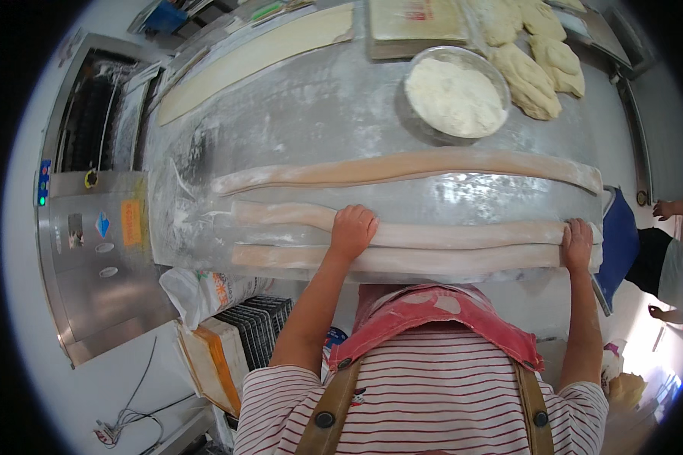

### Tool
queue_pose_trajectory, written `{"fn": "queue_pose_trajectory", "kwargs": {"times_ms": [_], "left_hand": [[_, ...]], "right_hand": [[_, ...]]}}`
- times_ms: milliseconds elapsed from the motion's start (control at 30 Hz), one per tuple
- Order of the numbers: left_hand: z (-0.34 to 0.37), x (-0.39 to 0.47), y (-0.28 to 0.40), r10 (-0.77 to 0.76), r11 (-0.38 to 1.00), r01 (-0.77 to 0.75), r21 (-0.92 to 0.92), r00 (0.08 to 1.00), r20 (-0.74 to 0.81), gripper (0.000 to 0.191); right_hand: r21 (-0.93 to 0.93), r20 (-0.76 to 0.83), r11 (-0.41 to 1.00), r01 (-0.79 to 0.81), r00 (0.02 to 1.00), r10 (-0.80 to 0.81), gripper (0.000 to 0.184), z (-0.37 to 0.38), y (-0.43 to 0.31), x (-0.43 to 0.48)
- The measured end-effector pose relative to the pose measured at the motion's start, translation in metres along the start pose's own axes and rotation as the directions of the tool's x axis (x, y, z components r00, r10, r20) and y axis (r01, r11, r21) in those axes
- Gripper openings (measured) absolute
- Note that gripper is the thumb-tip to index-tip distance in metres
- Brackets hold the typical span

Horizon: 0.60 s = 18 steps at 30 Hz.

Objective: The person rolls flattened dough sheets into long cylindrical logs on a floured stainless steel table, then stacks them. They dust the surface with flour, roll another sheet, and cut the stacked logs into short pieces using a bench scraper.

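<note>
Three long floured dough strips lie side by side across the metal worktable. My left hand (354, 232) is curled over the middle dough strip (467, 235), left of its centre, where the strip bends. At that strip's right end my right hand (577, 243) wraps over it, fingertips at its far edge. The near dough strip (461, 260) runs close along the table's front edge, beneath my right wrist. Farther off, the far dough strip (398, 168) lies apart from both hands. My palms and the dough under them are hidden.
A bowl of flour (456, 94) stands beyond the strips, beside dough lumps (526, 74) and a stacked block (418, 28). A flat dough sheet (262, 60) lies at the back left. On the left is a steel machine (105, 250); another person's arm (674, 209) shows at right.
</note>
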<state>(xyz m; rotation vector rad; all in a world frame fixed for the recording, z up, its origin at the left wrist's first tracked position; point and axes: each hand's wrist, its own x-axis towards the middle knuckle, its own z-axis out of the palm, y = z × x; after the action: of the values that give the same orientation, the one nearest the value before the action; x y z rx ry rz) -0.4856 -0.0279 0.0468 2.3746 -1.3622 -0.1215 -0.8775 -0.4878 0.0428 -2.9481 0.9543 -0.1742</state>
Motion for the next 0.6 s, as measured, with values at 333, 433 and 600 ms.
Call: {"fn": "queue_pose_trajectory", "kwargs": {"times_ms": [333,433,600], "left_hand": [[-0.080,-0.068,-0.175,-0.089,0.978,0.085,0.191,0.996,0.014,0.017],[-0.099,-0.092,-0.205,-0.136,0.972,0.105,0.212,0.981,0.137,0.019],[-0.115,-0.136,-0.218,-0.109,0.989,0.108,0.102,0.994,0.006,0.025]], "right_hand": [[0.350,0.119,0.895,0.277,0.934,-0.336,0.033,0.016,-0.332,0.018],[0.457,0.094,0.838,0.298,0.921,-0.378,0.032,0.023,-0.464,0.029],[0.493,0.073,0.816,0.302,0.920,-0.385,0.039,0.028,-0.585,0.021]]}}
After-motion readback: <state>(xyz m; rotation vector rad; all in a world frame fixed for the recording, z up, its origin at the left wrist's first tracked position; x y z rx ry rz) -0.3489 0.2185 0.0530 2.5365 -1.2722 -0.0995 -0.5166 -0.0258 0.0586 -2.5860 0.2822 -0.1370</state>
